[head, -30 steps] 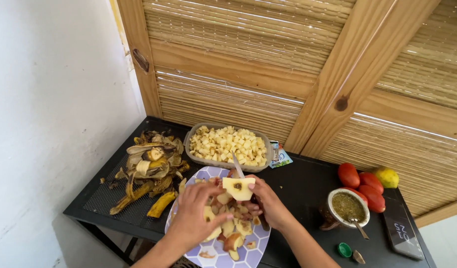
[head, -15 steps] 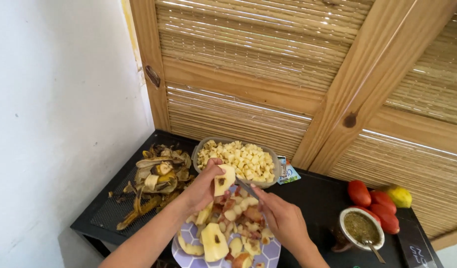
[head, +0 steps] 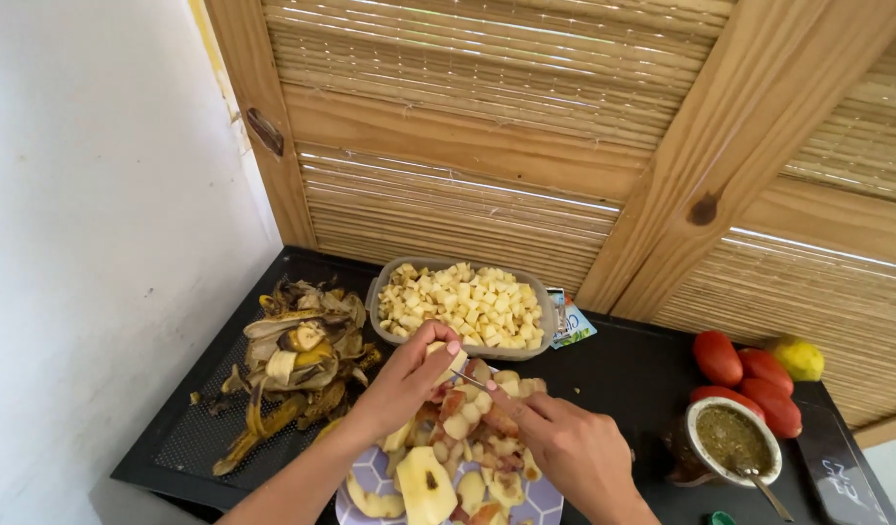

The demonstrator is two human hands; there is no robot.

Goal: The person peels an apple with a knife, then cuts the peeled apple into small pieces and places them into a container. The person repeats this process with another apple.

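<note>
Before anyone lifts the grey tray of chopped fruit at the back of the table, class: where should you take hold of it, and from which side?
Grip the grey tray by its rim at the two short ends, one hand on each, coming from the left and right. It is long and heaped with diced pieces, so an end grip likely keeps it level. The near side is blocked by the left hand, the right hand and the plate.

The tabletop [head: 623, 384] is black and matt. Behind it stand smooth wooden frames [head: 720, 165] filled with ribbed reed slats [head: 487, 58]. Right of the tabletop's middle lie glossy red tomatoes [head: 717, 357]; the tray [head: 375, 297] looks like dull grey plastic.
</note>
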